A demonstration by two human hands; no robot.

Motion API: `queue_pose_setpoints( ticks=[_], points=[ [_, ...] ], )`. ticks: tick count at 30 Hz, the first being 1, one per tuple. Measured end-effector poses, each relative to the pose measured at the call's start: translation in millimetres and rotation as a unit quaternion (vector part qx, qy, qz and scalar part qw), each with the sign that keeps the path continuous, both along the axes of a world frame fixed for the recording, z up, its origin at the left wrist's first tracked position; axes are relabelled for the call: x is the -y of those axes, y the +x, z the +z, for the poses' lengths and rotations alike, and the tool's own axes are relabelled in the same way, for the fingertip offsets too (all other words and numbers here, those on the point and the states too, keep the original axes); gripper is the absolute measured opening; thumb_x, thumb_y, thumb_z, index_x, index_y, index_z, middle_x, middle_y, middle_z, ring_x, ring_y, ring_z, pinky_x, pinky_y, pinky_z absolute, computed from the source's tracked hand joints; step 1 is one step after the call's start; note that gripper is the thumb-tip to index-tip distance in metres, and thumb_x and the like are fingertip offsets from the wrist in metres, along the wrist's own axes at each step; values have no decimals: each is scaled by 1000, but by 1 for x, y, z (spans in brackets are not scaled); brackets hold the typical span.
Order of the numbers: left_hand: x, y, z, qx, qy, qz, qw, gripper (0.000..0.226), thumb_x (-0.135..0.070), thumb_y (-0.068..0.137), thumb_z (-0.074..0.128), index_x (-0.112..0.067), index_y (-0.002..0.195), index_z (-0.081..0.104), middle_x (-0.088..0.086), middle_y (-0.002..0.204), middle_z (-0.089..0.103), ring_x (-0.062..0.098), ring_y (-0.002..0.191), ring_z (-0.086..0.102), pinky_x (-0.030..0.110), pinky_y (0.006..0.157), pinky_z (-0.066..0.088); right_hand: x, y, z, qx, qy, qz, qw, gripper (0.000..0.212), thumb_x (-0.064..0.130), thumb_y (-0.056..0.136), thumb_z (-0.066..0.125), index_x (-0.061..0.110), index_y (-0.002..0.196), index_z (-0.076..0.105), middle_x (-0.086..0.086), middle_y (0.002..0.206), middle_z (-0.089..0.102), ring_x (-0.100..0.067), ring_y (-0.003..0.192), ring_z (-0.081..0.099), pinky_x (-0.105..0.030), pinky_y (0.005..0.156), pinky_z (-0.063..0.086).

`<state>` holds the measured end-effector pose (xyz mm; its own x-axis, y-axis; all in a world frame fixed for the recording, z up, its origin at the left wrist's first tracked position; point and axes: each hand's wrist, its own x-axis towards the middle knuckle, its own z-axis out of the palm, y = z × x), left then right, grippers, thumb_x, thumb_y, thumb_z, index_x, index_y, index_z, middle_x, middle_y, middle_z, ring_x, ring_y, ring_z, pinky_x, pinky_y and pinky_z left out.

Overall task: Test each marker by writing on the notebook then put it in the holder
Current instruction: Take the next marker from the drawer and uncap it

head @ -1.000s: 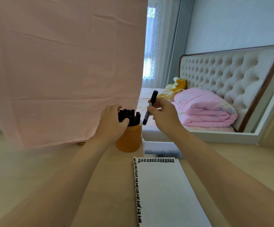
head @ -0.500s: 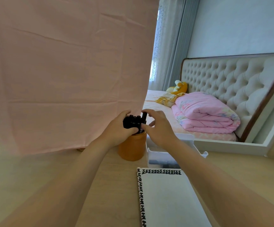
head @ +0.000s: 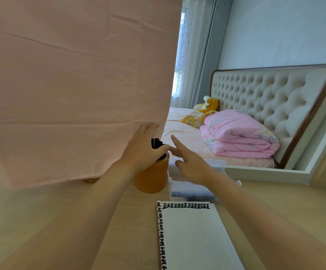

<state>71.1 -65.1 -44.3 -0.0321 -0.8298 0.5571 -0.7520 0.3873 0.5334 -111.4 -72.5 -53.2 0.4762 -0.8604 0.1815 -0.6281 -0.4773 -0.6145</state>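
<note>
Markers of black plastic (head: 157, 143) stand bunched in the orange cylindrical holder (head: 152, 179) on the pale wooden tabletop (head: 127, 230), and the left hand (head: 142, 151) closes its grip round their tops. The right hand (head: 192, 165) hovers just beside them above a clear plastic box (head: 187, 189), its grip open, fingers stretched, holding nothing. The white notebook with black scribbles along two edges (head: 193, 238) lies nearer the person.

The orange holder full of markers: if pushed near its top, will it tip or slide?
It probably tips before sliding: the holder is tall and markers crowd its top. The left hand cupping them likely steadies it. Its smooth wall may be slippery.
</note>
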Motion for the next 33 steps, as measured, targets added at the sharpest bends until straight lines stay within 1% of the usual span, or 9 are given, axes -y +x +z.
queue_pose_setpoints(
  ticks=[3, 6, 9, 13, 16, 23, 26, 29, 33],
  points=[
    [7, -5, 6, 149, 25, 8, 988, 59, -58, 92, 52, -37, 146, 39, -8, 152, 39, 19, 135, 37, 40, 106, 39, 15, -20, 4, -36, -22, -54, 998, 41, 4, 97, 48, 21, 132, 61, 3, 125, 68, -14, 115, 60, -38, 108, 45],
    [11, -4, 4, 238, 40, 44, 969, 38, -48, 99, 42, -31, 132, 54, -5, 130, 57, 22, 118, 50, 41, 93, 48, 24, -40, 3, -140, 28, -66, 988, 24, 15, 94, 61, 22, 111, 75, 6, 111, 73, -12, 102, 63, -29, 97, 49],
    [9, -5, 0, 246, -17, 101, 964, 32, -39, 101, 38, -22, 116, 61, -2, 116, 62, 21, 100, 55, 39, 86, 50, 26, -50, 2, -226, 74, -50, 970, 22, 22, 93, 64, 27, 111, 77, 12, 117, 70, -8, 104, 60, -19, 90, 44],
    [10, -5, -4, 197, -4, 97, 975, 39, -48, 101, 40, -24, 125, 58, -4, 124, 59, 20, 109, 52, 38, 86, 50, 32, -51, 2, -297, 106, -30, 948, 24, 44, 92, 62, 37, 111, 75, 17, 118, 67, -8, 108, 57, -25, 92, 47],
    [14, -4, -6, 194, 18, 79, 978, 33, -40, 104, 38, -24, 128, 54, -2, 128, 57, 20, 112, 49, 38, 91, 49, 37, -48, -2, -314, 117, -33, 941, 33, 56, 90, 60, 37, 113, 74, 16, 116, 66, -10, 108, 57, -30, 95, 49],
    [7, -1, -12, 155, 4, 63, 986, 52, -47, 96, 51, -28, 144, 44, -4, 148, 41, 22, 135, 31, 41, 103, 40, 37, -41, -4, -331, 137, -8, 934, 26, 46, 93, 63, 34, 112, 74, 15, 107, 61, -9, 101, 52, -23, 82, 40],
    [6, -2, -17, 96, 14, 77, 992, 54, -50, 89, 62, -32, 138, 50, -6, 143, 41, 26, 129, 35, 39, 96, 42, 38, -38, -6, -331, 150, 3, 932, 24, 43, 93, 63, 31, 111, 74, 15, 101, 62, -8, 95, 52, -20, 77, 40],
    [8, -5, -19, 82, 6, 59, 995, 52, -48, 89, 63, -31, 136, 52, -7, 132, 47, 25, 119, 45, 34, 90, 44, 40, -37, -8, -326, 163, 11, 931, 16, 41, 92, 65, 32, 102, 74, 17, 94, 62, -4, 86, 52, -20, 74, 42],
    [12, -4, -20, 79, 9, 43, 996, 54, -49, 89, 63, -31, 138, 50, -7, 133, 47, 23, 120, 45, 33, 91, 43, 39, -36, -13, -315, 123, 20, 941, 21, 39, 96, 60, 29, 108, 73, 13, 102, 66, -8, 93, 55, -24, 81, 44]
  ],
)
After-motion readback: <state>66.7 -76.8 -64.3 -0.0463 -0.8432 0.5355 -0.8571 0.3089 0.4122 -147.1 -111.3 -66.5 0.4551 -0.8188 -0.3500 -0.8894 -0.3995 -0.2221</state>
